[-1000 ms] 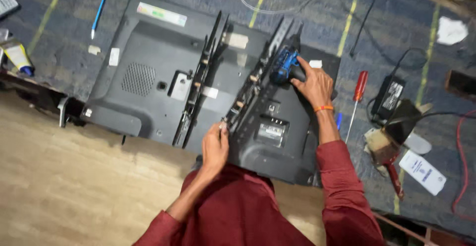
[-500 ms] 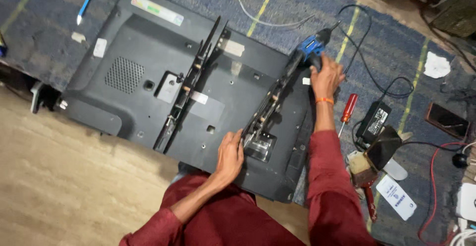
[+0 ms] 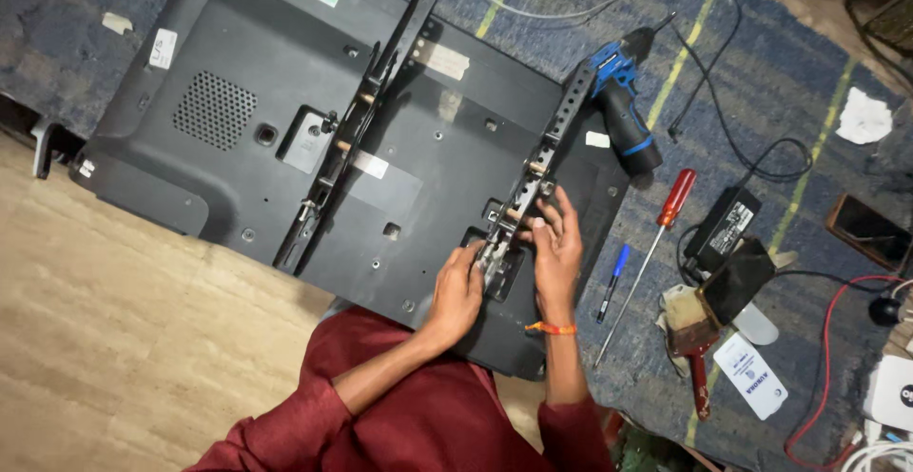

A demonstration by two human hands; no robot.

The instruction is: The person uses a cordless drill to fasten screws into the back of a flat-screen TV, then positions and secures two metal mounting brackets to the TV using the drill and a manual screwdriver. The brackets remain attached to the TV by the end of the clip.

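A black flat television [image 3: 238, 120] lies face down on a blue rug, with two metal mounting brackets along its back. My left hand [image 3: 458, 291] grips the lower end of the right bracket [image 3: 542, 163]. My right hand [image 3: 556, 244] rests on the same bracket just above it, fingertips pinching a small fitting on the rail. The left bracket [image 3: 357, 130] is untouched. A blue and black cordless drill [image 3: 623, 111] lies on the television's upper right corner, apart from both hands.
A red-handled screwdriver [image 3: 656, 234], a blue pen [image 3: 613, 277], a black power adapter [image 3: 723, 225] with cables, a paintbrush [image 3: 694, 339] and a phone [image 3: 870, 230] lie on the rug to the right. Pale wooden floor [image 3: 114, 339] lies to the left.
My right hand has let go of the drill, which now lies on the television's corner, and has come down to the right bracket beside my left hand. The camera view has shifted closer.
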